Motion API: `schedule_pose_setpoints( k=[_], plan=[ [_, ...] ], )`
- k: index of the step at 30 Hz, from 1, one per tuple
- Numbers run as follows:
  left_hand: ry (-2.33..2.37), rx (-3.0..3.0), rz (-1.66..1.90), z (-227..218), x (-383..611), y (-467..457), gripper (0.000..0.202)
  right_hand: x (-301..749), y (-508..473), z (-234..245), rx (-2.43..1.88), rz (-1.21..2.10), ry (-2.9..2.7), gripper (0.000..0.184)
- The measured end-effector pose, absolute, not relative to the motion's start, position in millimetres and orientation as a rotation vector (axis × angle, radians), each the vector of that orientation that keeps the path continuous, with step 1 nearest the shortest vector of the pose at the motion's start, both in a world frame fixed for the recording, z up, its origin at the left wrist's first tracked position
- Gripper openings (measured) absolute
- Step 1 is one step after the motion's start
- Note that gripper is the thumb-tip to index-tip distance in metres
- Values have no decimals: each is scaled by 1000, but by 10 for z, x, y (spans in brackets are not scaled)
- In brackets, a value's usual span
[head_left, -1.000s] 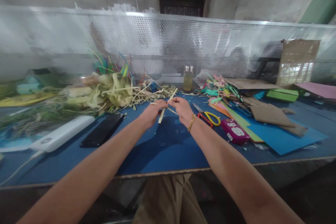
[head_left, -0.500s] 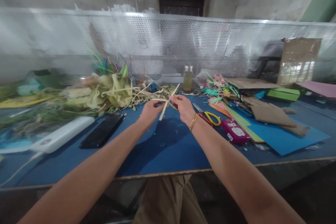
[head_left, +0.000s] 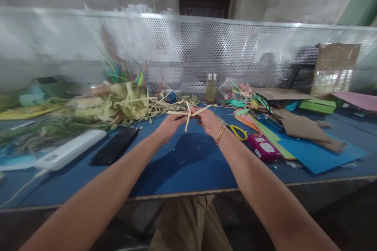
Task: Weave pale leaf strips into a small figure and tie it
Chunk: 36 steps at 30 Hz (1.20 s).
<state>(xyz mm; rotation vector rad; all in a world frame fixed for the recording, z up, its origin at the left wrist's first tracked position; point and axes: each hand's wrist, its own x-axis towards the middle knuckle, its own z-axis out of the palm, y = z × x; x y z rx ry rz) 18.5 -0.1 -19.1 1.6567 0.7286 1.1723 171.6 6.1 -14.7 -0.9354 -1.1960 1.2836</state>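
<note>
The fingers of the left hand [head_left: 170, 126] and right hand [head_left: 209, 120] pinch the crossed strips [head_left: 189, 114], nearside of the bottle [head_left: 210, 89]. The strips have shifted, one end now above the right hand; apparently repositioning.

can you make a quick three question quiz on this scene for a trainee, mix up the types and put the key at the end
1. Multiple choice: what are the left hand and right hand holding?
a) the black phone
b) crossing pale strips
c) the yellow-handled scissors

2. True or false: the gold bracelet is on the right wrist.

3. Fill in the missing word: beyond the hands, a bottle stands in front of a ____ metal panel.

Key: 1. b; 2. true; 3. perforated
</note>
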Motion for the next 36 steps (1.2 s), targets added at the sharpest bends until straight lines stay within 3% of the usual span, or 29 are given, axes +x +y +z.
schedule_pose_setpoints(
  k=[9,16,36],
  plan=[
    [790,1477,1197,-254,188,19,29,1664,21,-147,-803,1245,-1212,30],
    [797,1445,1191,-247,221,13,18,1606,73,-218,-733,1171,-1202,31],
    [792,1436,1187,-206,234,-28,15,1598,83,-207,-802,1099,-1087,29]
  ],
)
